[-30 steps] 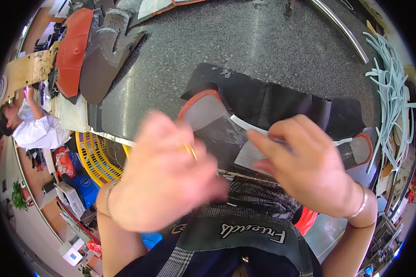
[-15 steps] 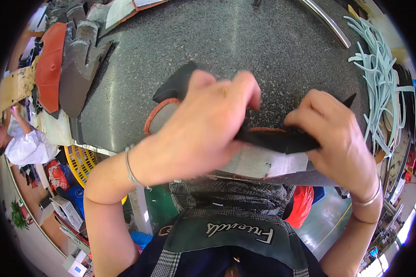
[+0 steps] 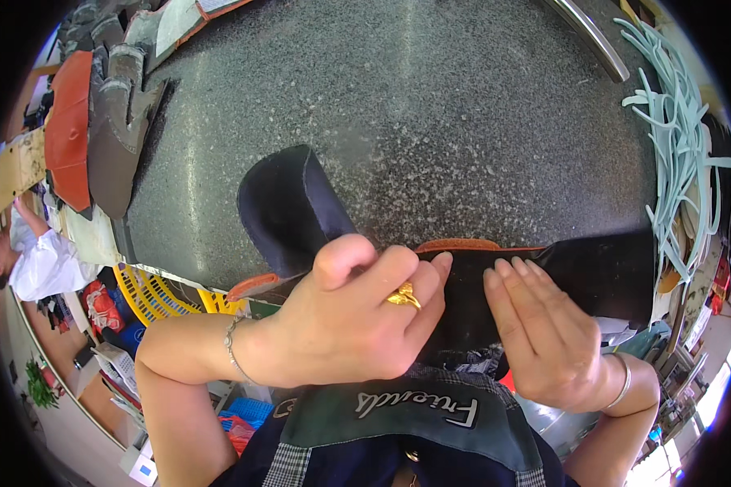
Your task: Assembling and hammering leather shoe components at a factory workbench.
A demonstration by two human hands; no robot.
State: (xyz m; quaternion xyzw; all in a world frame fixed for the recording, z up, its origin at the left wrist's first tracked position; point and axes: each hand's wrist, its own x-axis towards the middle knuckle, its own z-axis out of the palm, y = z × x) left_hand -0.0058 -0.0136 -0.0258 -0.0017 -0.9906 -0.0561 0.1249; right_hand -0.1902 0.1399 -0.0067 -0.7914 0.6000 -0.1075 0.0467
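Observation:
A black leather piece (image 3: 597, 272) with a reddish-brown edge strip (image 3: 459, 243) lies along the near edge of the worktable, partly hanging over it. One end of the black leather, a curled flap (image 3: 288, 207), stands up to the left. My left hand (image 3: 357, 316), with a gold ring, is closed on the leather at its middle, fingers bent and pressed near the edge strip. My right hand (image 3: 548, 337) lies with fingers stretched flat on the leather, just right of the left hand. Both thumbs' contact with the leather is hard to make out.
Brown and reddish leather pieces (image 3: 69, 134) are stacked at the left of the dark speckled worktable (image 3: 382, 105). Pale blue strips (image 3: 682, 154) hang in a bundle at the right, near a metal bar (image 3: 593, 40). A yellow basket (image 3: 142, 296) stands below; another person (image 3: 45, 256) is at far left.
The black leather has been turned and spread along the near edge, its flap now curling up at left. My right hand has flattened from a grip; both hands have come nearer to me.

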